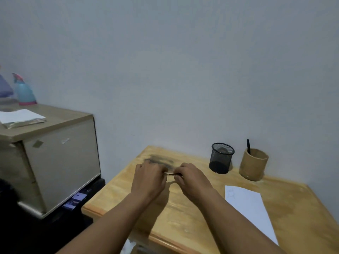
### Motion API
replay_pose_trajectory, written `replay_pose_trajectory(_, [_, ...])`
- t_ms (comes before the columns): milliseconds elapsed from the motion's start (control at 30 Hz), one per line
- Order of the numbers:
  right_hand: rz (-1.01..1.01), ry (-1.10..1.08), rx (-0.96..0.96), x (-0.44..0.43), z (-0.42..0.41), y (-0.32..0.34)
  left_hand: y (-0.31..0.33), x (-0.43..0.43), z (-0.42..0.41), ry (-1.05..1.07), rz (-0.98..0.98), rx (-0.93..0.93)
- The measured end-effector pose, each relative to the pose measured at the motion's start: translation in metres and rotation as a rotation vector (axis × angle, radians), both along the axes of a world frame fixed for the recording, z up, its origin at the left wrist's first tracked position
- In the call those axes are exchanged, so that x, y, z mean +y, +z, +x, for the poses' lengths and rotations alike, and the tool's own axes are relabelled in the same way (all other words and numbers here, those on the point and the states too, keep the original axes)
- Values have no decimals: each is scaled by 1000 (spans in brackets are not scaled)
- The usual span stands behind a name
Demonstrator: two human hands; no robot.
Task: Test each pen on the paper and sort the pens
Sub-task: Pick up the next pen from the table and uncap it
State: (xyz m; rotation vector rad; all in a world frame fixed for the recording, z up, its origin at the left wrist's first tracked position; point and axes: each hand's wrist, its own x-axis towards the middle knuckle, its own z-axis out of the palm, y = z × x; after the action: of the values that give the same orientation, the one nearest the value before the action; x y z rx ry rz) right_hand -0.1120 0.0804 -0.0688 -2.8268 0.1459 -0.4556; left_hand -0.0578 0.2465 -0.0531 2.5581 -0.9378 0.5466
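Note:
My left hand [149, 178] and my right hand [190, 180] meet above the middle of the wooden table [183, 226], both closed on one pen [172, 174] held level between them; only a short stretch of it shows. Just beyond the hands lies a blurred dark pile of pens [161, 160]. The white paper [247, 208] lies to the right, with faint marks near its far corner. At the back right stand a black mesh cup [221, 158] and a brown round cup [254, 165] with one black pen [248, 146] sticking out.
A beige cabinet [55, 162] stands left of the table, carrying folded white papers [20, 117] and a light blue spray bottle [24, 90]. A plain wall rises right behind the table. The floor between cabinet and table is dark.

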Motion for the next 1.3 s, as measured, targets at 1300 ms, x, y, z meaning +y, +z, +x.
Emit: replay_pose_trajectory(1300, [1305,-273,-583,-93,-136,30,31,-146,-61,-592,-554,1105])
